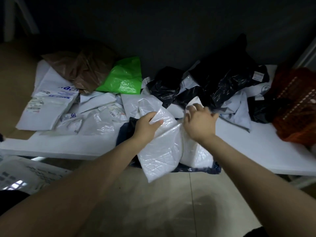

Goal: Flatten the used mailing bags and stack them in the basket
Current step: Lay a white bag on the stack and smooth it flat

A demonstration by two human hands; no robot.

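The left hand (147, 124) pinches the white mailing bag (164, 151) by its crumpled upper edge, and the right hand (200, 122) lies spread on it just beside. It looks like light, slippery film (probably holding air), so anchor one edge and sweep outward.

white bag (164, 151), green bag (124, 77), orange basket (297, 106)
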